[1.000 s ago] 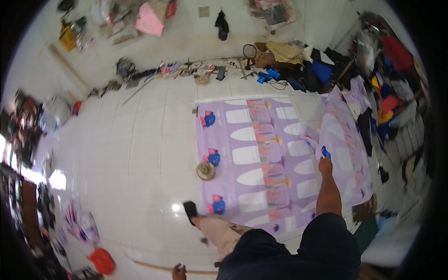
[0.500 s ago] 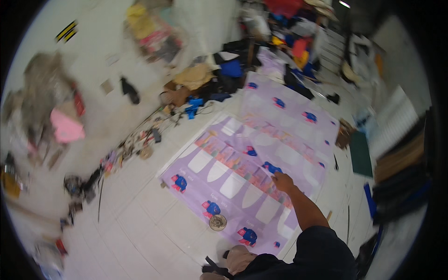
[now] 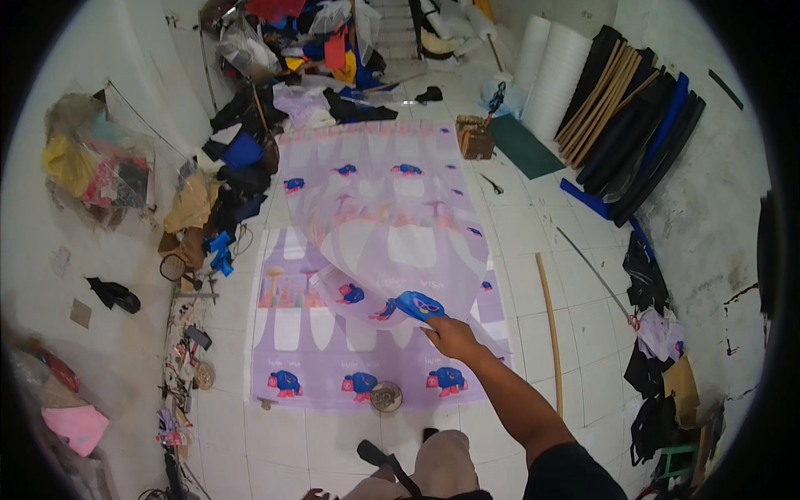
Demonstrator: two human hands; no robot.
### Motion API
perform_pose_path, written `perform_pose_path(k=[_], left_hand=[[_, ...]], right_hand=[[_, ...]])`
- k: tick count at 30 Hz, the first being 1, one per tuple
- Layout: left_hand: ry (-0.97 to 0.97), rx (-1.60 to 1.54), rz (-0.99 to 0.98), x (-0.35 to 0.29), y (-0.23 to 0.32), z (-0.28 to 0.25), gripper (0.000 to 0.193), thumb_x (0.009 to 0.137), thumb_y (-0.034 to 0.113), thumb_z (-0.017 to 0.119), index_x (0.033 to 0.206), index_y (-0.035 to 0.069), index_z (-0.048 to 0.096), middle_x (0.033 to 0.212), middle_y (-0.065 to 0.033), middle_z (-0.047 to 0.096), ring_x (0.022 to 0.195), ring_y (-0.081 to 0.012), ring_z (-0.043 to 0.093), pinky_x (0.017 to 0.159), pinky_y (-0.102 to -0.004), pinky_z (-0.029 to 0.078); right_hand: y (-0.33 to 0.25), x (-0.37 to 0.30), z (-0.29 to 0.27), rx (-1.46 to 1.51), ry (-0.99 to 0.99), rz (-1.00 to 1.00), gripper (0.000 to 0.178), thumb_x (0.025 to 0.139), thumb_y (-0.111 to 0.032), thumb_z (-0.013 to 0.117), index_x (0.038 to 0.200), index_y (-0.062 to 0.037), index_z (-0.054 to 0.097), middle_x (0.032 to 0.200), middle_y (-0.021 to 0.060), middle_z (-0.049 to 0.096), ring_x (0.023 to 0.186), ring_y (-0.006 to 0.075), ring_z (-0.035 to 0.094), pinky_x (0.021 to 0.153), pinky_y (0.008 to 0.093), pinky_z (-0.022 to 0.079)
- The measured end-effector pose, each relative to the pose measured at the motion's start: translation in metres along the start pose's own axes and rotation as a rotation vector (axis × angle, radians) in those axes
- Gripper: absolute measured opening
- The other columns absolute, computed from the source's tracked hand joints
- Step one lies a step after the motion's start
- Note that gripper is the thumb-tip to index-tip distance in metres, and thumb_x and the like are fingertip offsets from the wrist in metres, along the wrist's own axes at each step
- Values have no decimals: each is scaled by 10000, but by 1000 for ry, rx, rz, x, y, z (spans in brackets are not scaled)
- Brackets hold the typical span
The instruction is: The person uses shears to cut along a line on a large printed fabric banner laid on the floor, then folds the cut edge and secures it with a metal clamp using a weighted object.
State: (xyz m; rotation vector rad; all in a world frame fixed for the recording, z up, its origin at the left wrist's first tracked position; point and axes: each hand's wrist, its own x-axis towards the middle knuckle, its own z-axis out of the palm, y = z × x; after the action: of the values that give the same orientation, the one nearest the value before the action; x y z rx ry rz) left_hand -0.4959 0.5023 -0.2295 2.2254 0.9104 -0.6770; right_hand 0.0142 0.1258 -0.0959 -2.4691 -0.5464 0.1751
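My right hand [image 3: 454, 340] is closed on the near edge of a thin purple printed sheet [image 3: 400, 242], whose lifted part billows up in front of me. Beneath it on the floor lies more purple printed sheet [image 3: 321, 383] with blue and pink figures and pale rounded shapes. A round metal weight [image 3: 387, 397] rests on its near edge, and a small block [image 3: 265, 404] sits at its near left corner. Only a sliver of my left hand [image 3: 317, 494] shows at the lower edge, beside my leg; its fingers are mostly cut off.
Scissors [image 3: 493, 184] and a long wooden stick [image 3: 548, 325] lie right of the sheet. Rolls of material [image 3: 621, 125] lean on the right wall beside a green mat [image 3: 525, 146]. Scraps [image 3: 237, 154] and small tools [image 3: 196, 337] line the left wall.
The view has swung to face straight along the sheet. My right hand now has the sheet's edge raised, and the sheet bulges upward where it lay flatter before.
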Motion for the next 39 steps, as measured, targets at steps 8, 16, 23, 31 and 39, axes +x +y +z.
perform_pose_path(k=[8, 16, 23, 31, 39], left_hand=[[-50, 219, 80, 180, -28, 9, 426, 840, 377, 738, 1127, 72, 662, 864, -140, 708, 897, -305, 681, 820, -425, 533], [221, 466, 751, 536, 69, 126, 651, 760, 253, 759, 1332, 60, 516, 1162, -232, 572, 1092, -417, 563, 917, -492, 486], [566, 543, 946, 662, 185, 213, 813, 736, 148, 767, 1458, 112, 397, 1376, -254, 468, 1354, -418, 413, 1141, -531, 315], [279, 616, 957, 715, 200, 199, 98, 920, 120, 560, 988, 54, 589, 911, -182, 668, 954, -381, 635, 984, -513, 427], [794, 396, 1374, 579, 167, 54, 275, 805, 198, 778, 996, 76, 624, 781, -124, 601, 742, -317, 607, 659, -429, 481]], right_hand=[[182, -101, 168, -159, 14, 236, 165, 916, -232, 604, 1019, -114, 654, 904, 152, 688, 838, 363, 663, 728, 497, 512], [431, -179, 367, -395, 183, 357, 127, 925, -174, 596, 947, -68, 662, 805, 156, 664, 752, 389, 631, 675, 519, 468], [479, -197, 434, -188, 556, 520, 200, 985, -182, 553, 942, -8, 641, 812, 223, 649, 765, 422, 633, 682, 476, 476], [500, -226, 461, -336, 581, 561, 170, 952, -196, 578, 949, -49, 664, 820, 207, 670, 781, 419, 646, 722, 507, 496], [486, -191, 502, -428, 640, 501, 150, 911, -176, 582, 909, -56, 671, 865, 165, 676, 845, 402, 637, 758, 506, 505]])
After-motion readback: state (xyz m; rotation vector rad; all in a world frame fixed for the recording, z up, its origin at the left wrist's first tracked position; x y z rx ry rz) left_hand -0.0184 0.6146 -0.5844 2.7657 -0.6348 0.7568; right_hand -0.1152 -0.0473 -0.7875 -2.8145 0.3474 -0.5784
